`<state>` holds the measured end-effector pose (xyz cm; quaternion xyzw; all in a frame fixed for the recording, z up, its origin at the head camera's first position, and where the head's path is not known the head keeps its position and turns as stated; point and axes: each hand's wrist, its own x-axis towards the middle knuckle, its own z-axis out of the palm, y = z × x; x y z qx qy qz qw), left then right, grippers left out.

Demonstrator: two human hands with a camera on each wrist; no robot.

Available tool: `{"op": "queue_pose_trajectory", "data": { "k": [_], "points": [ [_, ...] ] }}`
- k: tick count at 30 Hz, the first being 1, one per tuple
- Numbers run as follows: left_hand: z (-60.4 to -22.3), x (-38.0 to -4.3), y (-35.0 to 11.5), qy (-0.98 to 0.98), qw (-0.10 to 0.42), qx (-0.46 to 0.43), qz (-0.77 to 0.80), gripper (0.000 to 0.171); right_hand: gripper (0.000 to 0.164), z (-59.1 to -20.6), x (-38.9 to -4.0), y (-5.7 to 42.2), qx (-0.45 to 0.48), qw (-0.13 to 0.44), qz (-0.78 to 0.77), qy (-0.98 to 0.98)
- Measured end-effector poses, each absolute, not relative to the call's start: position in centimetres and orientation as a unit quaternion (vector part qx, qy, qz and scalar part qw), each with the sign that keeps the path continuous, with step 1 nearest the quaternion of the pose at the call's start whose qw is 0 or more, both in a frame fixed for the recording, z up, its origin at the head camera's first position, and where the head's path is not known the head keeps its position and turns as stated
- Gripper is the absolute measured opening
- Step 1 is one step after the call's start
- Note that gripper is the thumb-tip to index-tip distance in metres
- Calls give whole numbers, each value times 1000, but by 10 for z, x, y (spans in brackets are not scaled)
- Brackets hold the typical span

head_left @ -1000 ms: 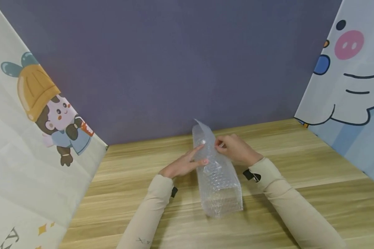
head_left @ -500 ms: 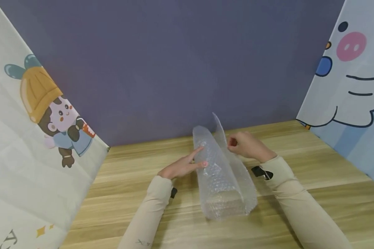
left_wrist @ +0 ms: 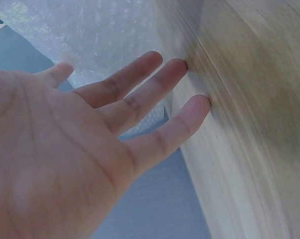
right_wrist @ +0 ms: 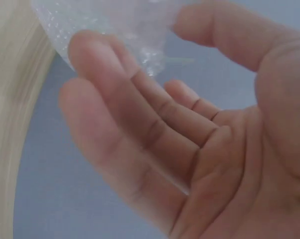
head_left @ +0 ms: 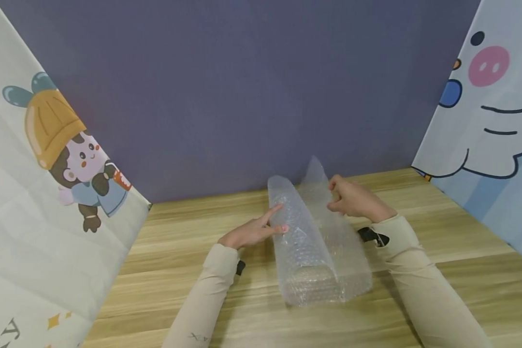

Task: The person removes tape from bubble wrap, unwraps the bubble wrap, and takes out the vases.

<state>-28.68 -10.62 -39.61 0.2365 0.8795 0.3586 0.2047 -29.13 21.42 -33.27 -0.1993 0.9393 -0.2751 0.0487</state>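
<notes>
On the wooden-looking desk (head_left: 165,270) I see a loose roll of bubble wrap (head_left: 297,241), with a flap (head_left: 317,193) of it sticking up on the right. The left hand (head_left: 245,234) reaches in and rests flat on the roll's left side, fingers spread apart, likely so it won't slide. The right hand (head_left: 356,198) curves beside the flap, thumb and fingers apart; I can't tell if they touch it.
</notes>
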Motion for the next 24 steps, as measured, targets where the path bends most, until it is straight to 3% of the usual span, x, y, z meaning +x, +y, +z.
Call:
{"op": "queue_pose_trajectory", "data": {
  "k": [6, 18, 24],
  "points": [
    [-395, -289, -108, 873, 215, 233, 371, 87, 56, -333, -291, 225, -200, 70, -280, 936],
    [-394, -287, -110, 866, 227, 236, 377, 85, 53, -334, -293, 241, -184, 146, -295, 926],
    [-392, -286, -112, 869, 222, 237, 374, 82, 46, -333, -293, 248, -183, 130, -270, 936]
  ]
}}
